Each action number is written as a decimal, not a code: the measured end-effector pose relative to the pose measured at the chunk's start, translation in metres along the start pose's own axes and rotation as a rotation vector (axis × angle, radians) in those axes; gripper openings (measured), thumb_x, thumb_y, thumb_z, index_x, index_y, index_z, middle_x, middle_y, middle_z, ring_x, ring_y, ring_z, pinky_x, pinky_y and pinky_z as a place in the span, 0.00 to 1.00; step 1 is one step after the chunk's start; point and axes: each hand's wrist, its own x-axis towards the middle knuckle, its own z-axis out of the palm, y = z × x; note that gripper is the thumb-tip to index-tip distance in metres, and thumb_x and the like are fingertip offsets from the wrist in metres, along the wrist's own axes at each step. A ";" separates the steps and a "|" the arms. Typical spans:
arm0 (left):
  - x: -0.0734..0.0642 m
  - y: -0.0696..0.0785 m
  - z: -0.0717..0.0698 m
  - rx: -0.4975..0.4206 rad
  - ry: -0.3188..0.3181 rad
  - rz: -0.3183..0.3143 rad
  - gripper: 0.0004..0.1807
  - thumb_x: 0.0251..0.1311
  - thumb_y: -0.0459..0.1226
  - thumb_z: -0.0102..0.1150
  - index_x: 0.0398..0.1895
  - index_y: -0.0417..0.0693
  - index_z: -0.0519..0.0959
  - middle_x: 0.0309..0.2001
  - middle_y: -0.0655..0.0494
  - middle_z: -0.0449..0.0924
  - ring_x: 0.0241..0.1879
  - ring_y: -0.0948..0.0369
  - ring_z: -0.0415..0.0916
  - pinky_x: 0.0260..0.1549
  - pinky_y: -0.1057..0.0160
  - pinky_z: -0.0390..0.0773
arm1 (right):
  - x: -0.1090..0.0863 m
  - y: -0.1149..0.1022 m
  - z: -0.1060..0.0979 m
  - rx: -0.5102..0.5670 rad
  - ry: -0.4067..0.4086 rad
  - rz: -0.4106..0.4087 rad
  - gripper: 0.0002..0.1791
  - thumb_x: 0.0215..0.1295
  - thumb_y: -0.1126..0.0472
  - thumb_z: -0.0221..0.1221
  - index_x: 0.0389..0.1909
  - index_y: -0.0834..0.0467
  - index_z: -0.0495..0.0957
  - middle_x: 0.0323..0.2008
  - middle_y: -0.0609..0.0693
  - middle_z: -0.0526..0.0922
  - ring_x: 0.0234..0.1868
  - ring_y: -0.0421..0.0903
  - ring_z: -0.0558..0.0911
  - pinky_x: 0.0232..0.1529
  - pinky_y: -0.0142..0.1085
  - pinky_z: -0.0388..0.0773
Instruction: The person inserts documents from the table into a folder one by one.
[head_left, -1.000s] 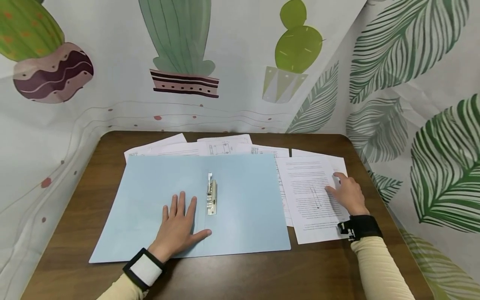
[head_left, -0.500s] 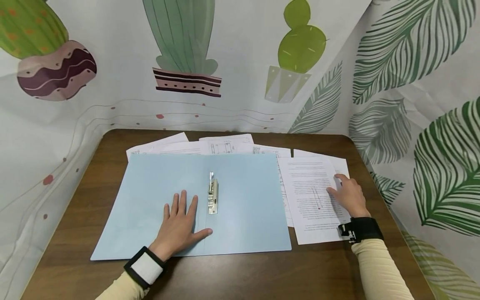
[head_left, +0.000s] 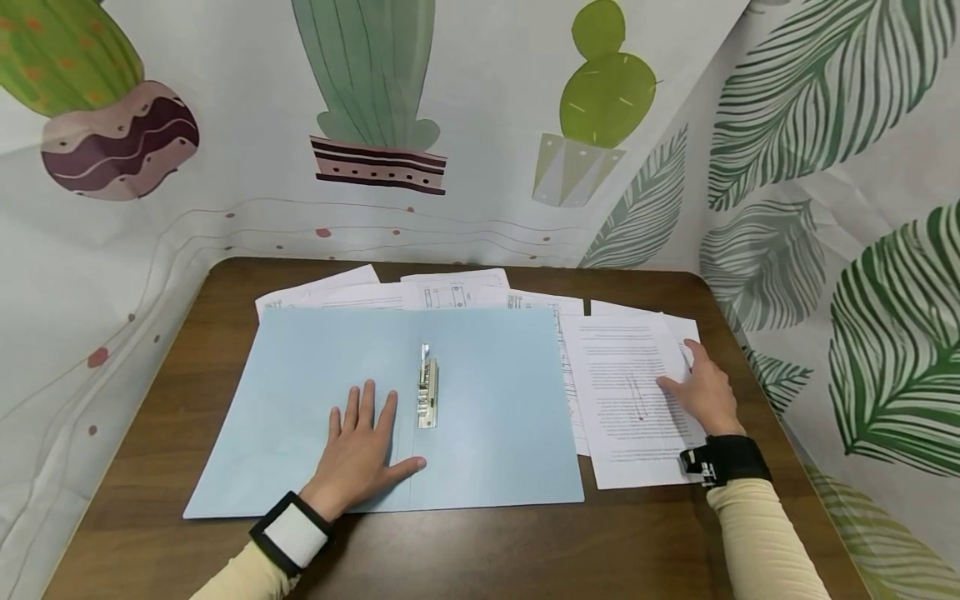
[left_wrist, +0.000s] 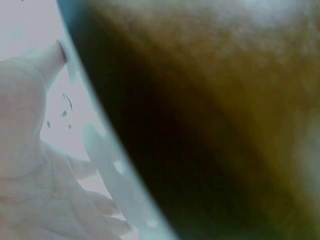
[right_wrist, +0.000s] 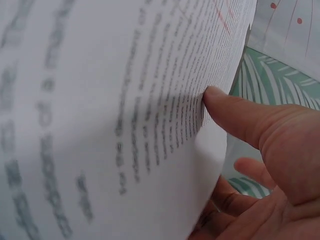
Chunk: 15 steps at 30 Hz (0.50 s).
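Note:
A light blue folder (head_left: 495, 433) lies opened flat, with a metal clip mechanism (head_left: 427, 393) near its spine. My left hand (head_left: 356, 454) rests on its left half, fingers straight and spread, thumb pointing toward the spine. To the right of the folder lies a printed sheet (head_left: 618, 433) with a small drawn mark at its middle. My right hand (head_left: 705, 396) is at that sheet's right edge. In the right wrist view the thumb (right_wrist: 240, 112) presses the sheet's printed face (right_wrist: 165, 125), and the other fingers reach behind its edge. The left wrist view is largely blurred.
Several other papers (head_left: 450, 293) stick out behind the folder's far edge. Another sheet (head_left: 684, 327) lies partly under the printed one at the right. The brown table (head_left: 480, 550) meets a cloth backdrop (head_left: 487, 192) printed with cacti and leaves.
The right hand has shifted slightly at the sheet's edge, its index finger reaching a little farther out. The left hand stays put on the folder. The head view drifts slightly.

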 end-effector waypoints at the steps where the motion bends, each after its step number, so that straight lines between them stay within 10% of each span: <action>1: 0.000 0.000 0.000 0.000 -0.001 0.000 0.61 0.51 0.68 0.68 0.77 0.35 0.62 0.78 0.25 0.46 0.77 0.29 0.42 0.66 0.25 0.48 | 0.000 0.000 -0.001 0.002 -0.002 0.015 0.50 0.66 0.59 0.68 0.80 0.63 0.48 0.68 0.78 0.65 0.62 0.77 0.71 0.55 0.68 0.69; 15: 0.000 -0.001 -0.001 -0.002 -0.006 -0.004 0.61 0.51 0.69 0.68 0.77 0.36 0.61 0.78 0.25 0.46 0.77 0.29 0.41 0.67 0.25 0.48 | -0.001 0.007 -0.009 0.008 0.043 0.053 0.20 0.72 0.63 0.58 0.59 0.71 0.76 0.49 0.71 0.80 0.45 0.66 0.79 0.41 0.57 0.72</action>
